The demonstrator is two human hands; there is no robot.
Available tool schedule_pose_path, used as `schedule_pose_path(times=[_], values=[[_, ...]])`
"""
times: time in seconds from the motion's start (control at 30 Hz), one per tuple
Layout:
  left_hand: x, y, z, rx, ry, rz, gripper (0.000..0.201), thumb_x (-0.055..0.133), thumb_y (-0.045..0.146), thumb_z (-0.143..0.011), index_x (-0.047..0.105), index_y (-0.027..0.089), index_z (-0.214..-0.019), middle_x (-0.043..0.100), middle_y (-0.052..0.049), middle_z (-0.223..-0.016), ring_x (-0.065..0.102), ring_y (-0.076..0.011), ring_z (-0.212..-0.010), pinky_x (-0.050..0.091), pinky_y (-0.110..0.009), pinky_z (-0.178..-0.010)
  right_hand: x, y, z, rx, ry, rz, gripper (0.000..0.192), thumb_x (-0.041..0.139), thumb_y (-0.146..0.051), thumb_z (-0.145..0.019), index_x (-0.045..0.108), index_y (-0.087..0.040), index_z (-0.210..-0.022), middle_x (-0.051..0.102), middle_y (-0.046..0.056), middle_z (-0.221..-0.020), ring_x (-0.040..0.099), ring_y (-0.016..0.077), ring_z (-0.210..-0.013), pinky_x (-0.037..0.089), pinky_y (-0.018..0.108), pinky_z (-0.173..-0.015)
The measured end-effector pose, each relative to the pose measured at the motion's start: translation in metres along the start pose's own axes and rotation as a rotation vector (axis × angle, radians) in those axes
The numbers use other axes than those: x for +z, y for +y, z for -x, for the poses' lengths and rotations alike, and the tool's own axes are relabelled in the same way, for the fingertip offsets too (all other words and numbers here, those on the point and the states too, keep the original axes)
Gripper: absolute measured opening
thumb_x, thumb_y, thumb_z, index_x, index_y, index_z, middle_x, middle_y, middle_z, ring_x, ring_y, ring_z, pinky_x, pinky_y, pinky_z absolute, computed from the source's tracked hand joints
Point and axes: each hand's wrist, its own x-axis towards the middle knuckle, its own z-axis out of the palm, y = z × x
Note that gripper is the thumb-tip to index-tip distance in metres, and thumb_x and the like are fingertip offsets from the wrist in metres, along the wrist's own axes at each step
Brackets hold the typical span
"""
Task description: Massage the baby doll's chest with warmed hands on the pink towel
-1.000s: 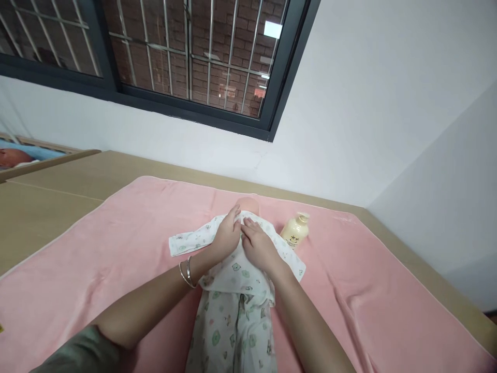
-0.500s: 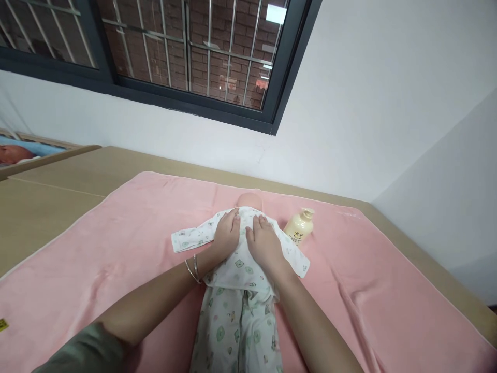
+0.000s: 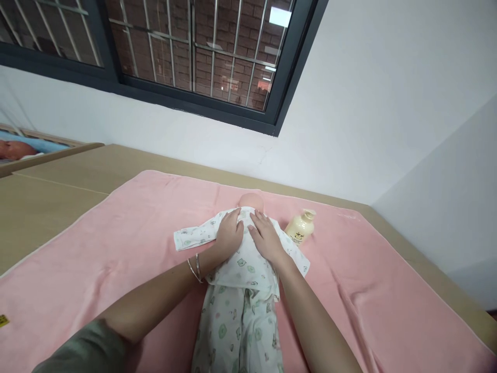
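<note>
A clothed doll [image 3: 244,272] is laid on the pink blanket [image 3: 135,223]. Its upper body is touched by the left hand [image 3: 230,235] and right hand [image 3: 267,238], fingers extended, clamped on nothing. Smoothing seems in hand; light, even palm contact is probably called for next.

The doll [image 3: 250,272] lies stretched out on a pink blanket [image 3: 388,274], smooth head [image 3: 251,201] at the far end, 2 sleeves [image 3: 194,237] spread sideways. Its white top [image 3: 247,254] and trousers [image 3: 222,331] carry small green prints; the top's hem overlaps the trousers' waist.
</note>
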Motion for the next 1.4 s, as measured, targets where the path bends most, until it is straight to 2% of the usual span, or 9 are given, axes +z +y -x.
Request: schedule_pose_path(times=[0.13, 0.27, 0.43, 0.57, 0.77, 0.93, 1.13, 1.27, 1.4], values=[[0.0, -0.002, -0.003, 0.062, -0.074, -0.158, 0.043, 0.041, 0.024, -0.094, 0.057, 0.013, -0.132, 0.062, -0.015, -0.136, 0.05, -0.0298, -0.135, 0.034, -0.051, -0.117, 0.0, 0.002, -0.001, 0.129, 0.01, 0.034, 0.064, 0.036, -0.049, -0.102, 0.036, -0.011, -0.154, 0.027, 0.015, -0.162, 0.019, 0.0277, -0.153, 0.016, 0.049, -0.125], [-0.005, -0.003, -0.01, 0.106, -0.19, -0.242, 0.042, 0.039, 0.03, -0.097, 0.058, 0.013, -0.13, 0.06, -0.015, -0.139, 0.049, -0.028, -0.136, 0.032, -0.05, -0.118, 0.002, -0.025, 0.005, 0.262, 0.014, 0.211, 0.061, 0.032, -0.041, -0.103, 0.037, -0.004, -0.152, 0.034, 0.024, -0.156, 0.025, 0.0345, -0.15, 0.021, 0.053, -0.121], [-0.011, 0.0, -0.015, 0.104, -0.217, -0.265, 0.041, 0.038, 0.03, -0.097, 0.061, 0.012, -0.127, 0.062, -0.017, -0.136, 0.052, -0.0291, -0.133, 0.035, -0.05, -0.116, 0.003, -0.055, 0.015, 0.247, -0.012, 0.342, 0.055, 0.033, -0.029, -0.102, 0.041, -0.003, -0.15, 0.042, 0.027, -0.151, 0.036, 0.0343, -0.145, 0.026, 0.048, -0.119], [-0.014, 0.009, -0.009, 0.131, -0.252, -0.355, 0.041, 0.037, 0.028, -0.096, 0.061, 0.01, -0.124, 0.064, -0.02, -0.132, 0.055, -0.0315, -0.128, 0.038, -0.05, -0.111, -0.003, -0.039, 0.009, 0.217, -0.033, 0.23, 0.054, 0.029, -0.032, -0.104, 0.041, -0.008, -0.15, 0.04, 0.02, -0.154, 0.032, 0.0288, -0.148, 0.026, 0.043, -0.12], [-0.02, 0.021, 0.002, 0.271, -0.327, -0.44, 0.041, 0.039, 0.019, -0.092, 0.059, 0.004, -0.125, 0.063, -0.025, -0.128, 0.056, -0.0349, -0.125, 0.039, -0.05, -0.108, -0.006, -0.008, -0.001, 0.201, -0.032, 0.107, 0.058, 0.031, -0.044, -0.104, 0.038, -0.014, -0.153, 0.031, 0.014, -0.16, 0.025, 0.0258, -0.151, 0.016, 0.048, -0.124], [-0.026, 0.012, -0.011, 0.229, -0.36, -0.31, 0.034, 0.04, 0.021, -0.092, 0.067, 0.014, -0.111, 0.07, -0.018, -0.119, 0.061, -0.0292, -0.12, 0.041, -0.043, -0.109, -0.002, -0.022, 0.003, 0.213, -0.008, 0.234, 0.057, 0.027, -0.038, -0.104, 0.039, -0.008, -0.151, 0.038, 0.019, -0.156, 0.03, 0.0314, -0.148, 0.021, 0.052, -0.121], [-0.03, -0.003, -0.029, 0.079, -0.366, -0.247, 0.041, 0.036, 0.036, -0.097, 0.066, 0.014, -0.114, 0.07, -0.017, -0.122, 0.063, -0.0293, -0.116, 0.047, -0.042, -0.101, 0.001, -0.044, 0.01, 0.221, -0.021, 0.347, 0.057, 0.028, -0.032, -0.103, 0.039, -0.004, -0.151, 0.04, 0.023, -0.153, 0.034, 0.0343, -0.146, 0.025, 0.049, -0.12], [-0.027, 0.003, -0.021, 0.149, -0.361, -0.354, 0.038, 0.036, 0.03, -0.097, 0.067, 0.012, -0.109, 0.07, -0.02, -0.116, 0.063, -0.0322, -0.114, 0.044, -0.047, -0.103, 0.0, -0.038, 0.008, 0.208, -0.032, 0.274, 0.056, 0.028, -0.034, -0.104, 0.04, -0.006, -0.151, 0.039, 0.022, -0.154, 0.031, 0.0321, -0.148, 0.023, 0.047, -0.121], [-0.023, 0.023, 0.001, 0.182, -0.341, -0.534, 0.036, 0.042, 0.021, -0.092, 0.064, 0.007, -0.117, 0.064, -0.027, -0.124, 0.057, -0.0378, -0.121, 0.042, -0.052, -0.103, -0.005, -0.019, 0.002, 0.206, -0.051, 0.144, 0.057, 0.029, -0.041, -0.104, 0.038, -0.012, -0.153, 0.034, 0.016, -0.158, 0.025, 0.0281, -0.151, 0.019, 0.047, -0.123]])
